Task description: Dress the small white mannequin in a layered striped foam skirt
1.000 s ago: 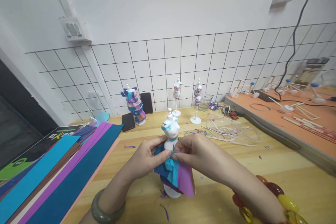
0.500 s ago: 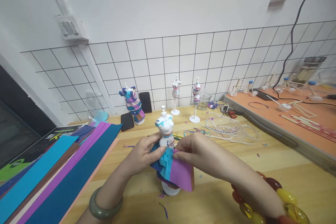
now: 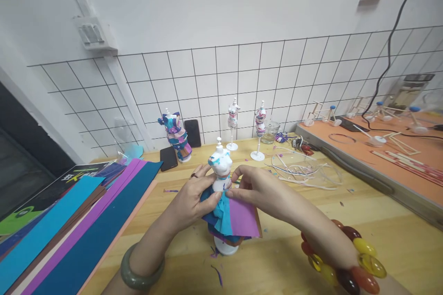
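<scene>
A small white dress-form mannequin (image 3: 221,166) stands on a round white base (image 3: 227,245) in front of me, with blue smears on its bust. Coloured crepe paper hangs from its waist: a crumpled light-blue piece (image 3: 222,216), a flat purple piece (image 3: 244,219) and darker layers beneath. My left hand (image 3: 200,193) is closed around the waist, thumb pressing the blue paper there. From the other side, my right hand (image 3: 251,186) pinches the purple paper's top edge against the waist. Some fingertips are hidden behind the form.
Paper strips (image 3: 79,226) lie at the left. Behind stand a mannequin dressed in paper (image 3: 177,136), two bare-stemmed mannequins (image 3: 232,117), two phones (image 3: 168,159) and a glass cup (image 3: 270,133). Thin clear and pale strips (image 3: 301,170) lie on the right, beside an orange-topped board (image 3: 380,147).
The purple paper's lower edge has lifted and spread to the right. Both hands stay at the waist, the right thumb slightly nearer the middle. The view has shifted slightly.
</scene>
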{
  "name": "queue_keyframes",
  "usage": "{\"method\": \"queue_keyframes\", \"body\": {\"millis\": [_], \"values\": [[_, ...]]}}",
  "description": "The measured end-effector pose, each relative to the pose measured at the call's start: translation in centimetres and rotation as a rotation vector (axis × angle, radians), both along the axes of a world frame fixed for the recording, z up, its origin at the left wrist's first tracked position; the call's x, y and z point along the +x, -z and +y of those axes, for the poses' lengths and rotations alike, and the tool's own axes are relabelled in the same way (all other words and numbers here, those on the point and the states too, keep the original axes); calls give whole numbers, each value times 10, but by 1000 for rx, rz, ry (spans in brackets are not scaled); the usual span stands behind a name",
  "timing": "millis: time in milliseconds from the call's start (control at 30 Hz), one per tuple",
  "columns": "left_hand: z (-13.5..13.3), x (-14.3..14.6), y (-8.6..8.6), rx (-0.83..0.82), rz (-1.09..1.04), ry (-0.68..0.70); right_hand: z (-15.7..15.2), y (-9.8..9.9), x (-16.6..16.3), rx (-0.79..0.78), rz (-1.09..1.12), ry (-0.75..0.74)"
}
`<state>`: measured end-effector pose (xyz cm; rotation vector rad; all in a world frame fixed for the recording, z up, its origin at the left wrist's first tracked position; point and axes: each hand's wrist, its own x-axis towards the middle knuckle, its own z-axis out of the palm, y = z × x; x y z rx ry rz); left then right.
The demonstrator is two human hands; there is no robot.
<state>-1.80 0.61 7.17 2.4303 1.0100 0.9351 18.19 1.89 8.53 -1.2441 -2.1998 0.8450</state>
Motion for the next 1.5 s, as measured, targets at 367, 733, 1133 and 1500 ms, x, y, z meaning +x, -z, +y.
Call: {"method": "queue_keyframes", "body": {"millis": [367,733,1133,1500], "values": [[-2,-3,-3,63,69,-95,-7,-8,1,8,-89,4],[-1,-2,1,0,-99,-40,-13,-16,-1,51,-53,-190],[-4,2,-3,38,-107,-57,-12,-11,-4,125,-48,-96],[-6,2,-4,8,-79,-62,-13,-12,-7,124,-89,-49]]}}
